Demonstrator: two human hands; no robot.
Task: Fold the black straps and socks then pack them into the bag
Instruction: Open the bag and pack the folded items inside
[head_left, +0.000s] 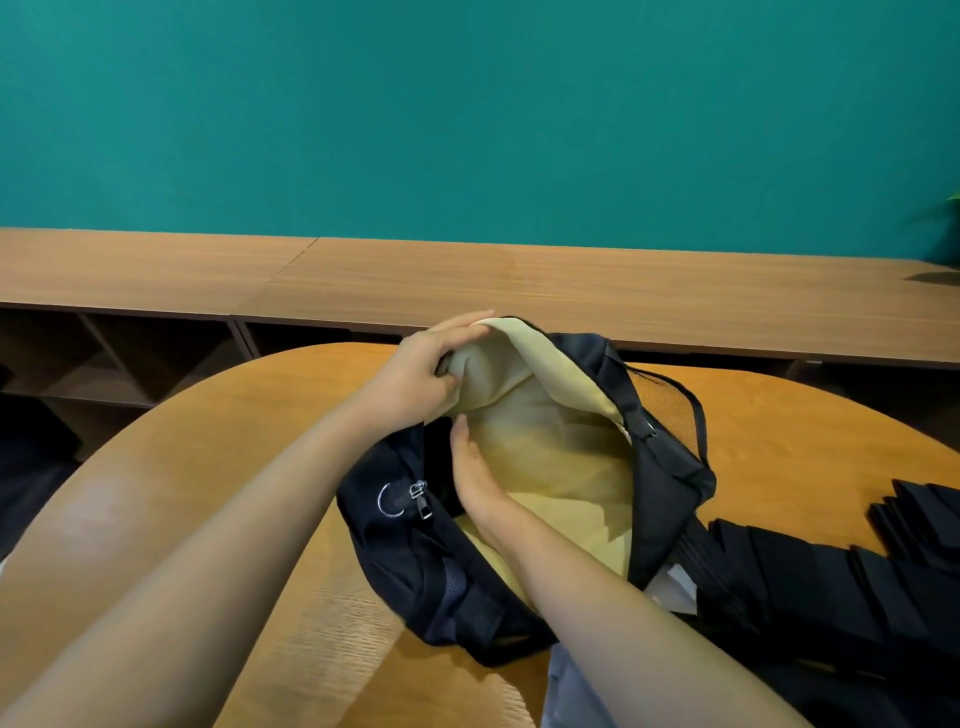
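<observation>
Both forearms (182, 545) reach to the bag (395, 561) — my left hand (418, 366) pinches its lining (550, 457) open, my right hand (480, 486) lies flat inside; black pile (831, 577) at right not yet packed

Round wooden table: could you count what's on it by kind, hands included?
Black fabric bag with yellow lining: 1
Pile of black folded fabric pieces, too overlapped to count singly: 1
Bare hands: 2, the left hand gripping the bag's rim, the right hand flat inside it
Total: 4
</observation>
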